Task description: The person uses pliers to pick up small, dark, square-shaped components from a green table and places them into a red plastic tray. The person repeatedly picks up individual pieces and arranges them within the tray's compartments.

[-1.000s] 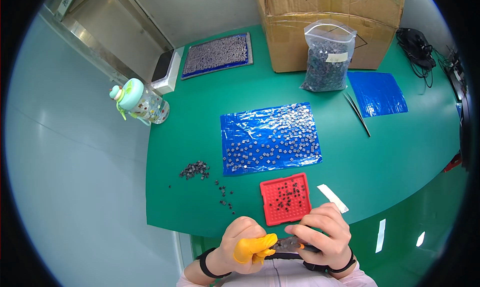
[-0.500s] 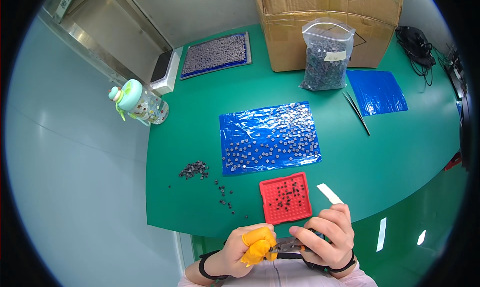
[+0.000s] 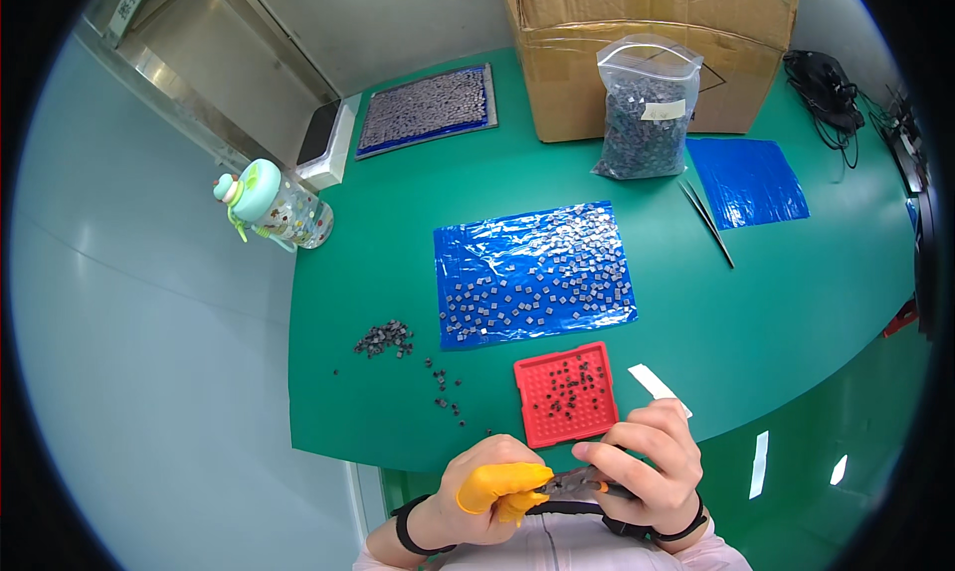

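- Left hand [image 3: 487, 491], lower centre of the frame: curled, orange-capped fingers [image 3: 502, 481] pinched together at the tip of the pliers [image 3: 577, 484].
- Right hand [image 3: 647, 462], just beside it: fingers wrapped tight around the pliers' handles.
- Red tray [image 3: 565, 394] sits just above both hands on the green mat [image 3: 398, 253].

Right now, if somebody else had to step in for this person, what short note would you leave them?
Left hand, orange finger covers on, pinches the tip of a small dark tool; right hand holds its other end.
The red grid tray sits at the table's near edge, partly filled with small dark parts.
Many more parts are spread on the blue sheet; loose ones lie left of the tray.
Most tray cells remain unfilled.
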`<state>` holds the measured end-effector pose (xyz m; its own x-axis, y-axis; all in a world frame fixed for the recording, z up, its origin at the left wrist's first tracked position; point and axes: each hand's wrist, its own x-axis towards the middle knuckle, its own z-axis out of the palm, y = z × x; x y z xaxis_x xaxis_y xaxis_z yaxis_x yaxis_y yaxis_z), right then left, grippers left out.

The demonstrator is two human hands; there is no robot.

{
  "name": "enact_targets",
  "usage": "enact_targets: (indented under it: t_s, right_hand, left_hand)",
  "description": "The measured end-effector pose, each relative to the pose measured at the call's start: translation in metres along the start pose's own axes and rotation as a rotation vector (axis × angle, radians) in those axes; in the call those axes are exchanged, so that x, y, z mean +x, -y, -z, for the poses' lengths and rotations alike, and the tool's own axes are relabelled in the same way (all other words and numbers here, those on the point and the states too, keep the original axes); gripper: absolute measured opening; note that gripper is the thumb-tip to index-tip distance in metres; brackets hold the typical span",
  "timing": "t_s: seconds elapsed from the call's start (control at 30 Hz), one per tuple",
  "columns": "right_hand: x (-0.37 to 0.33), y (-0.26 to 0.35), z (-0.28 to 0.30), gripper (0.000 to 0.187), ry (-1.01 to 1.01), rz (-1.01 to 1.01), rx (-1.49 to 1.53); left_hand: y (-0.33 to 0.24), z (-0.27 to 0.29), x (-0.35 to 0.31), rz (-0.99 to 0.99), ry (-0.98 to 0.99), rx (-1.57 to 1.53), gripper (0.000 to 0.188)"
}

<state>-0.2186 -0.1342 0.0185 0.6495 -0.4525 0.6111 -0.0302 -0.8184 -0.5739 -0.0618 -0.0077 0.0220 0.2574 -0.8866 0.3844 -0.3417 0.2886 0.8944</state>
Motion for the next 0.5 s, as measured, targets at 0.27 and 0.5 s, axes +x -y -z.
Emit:
enact_targets:
  t_s: [0.27,0.5]
  right_hand:
    - [0.0,0.0,0.0,0.04,-0.02,0.032,-0.068]
    - [-0.002,0.001,0.001,0.043,-0.038,0.013,-0.058]
  left_hand:
    - [-0.005,-0.007,0.001,0.113,-0.093,-0.188,0.026]
    - [-0.01,-0.002,0.0,0.119,-0.211,-0.304,0.018]
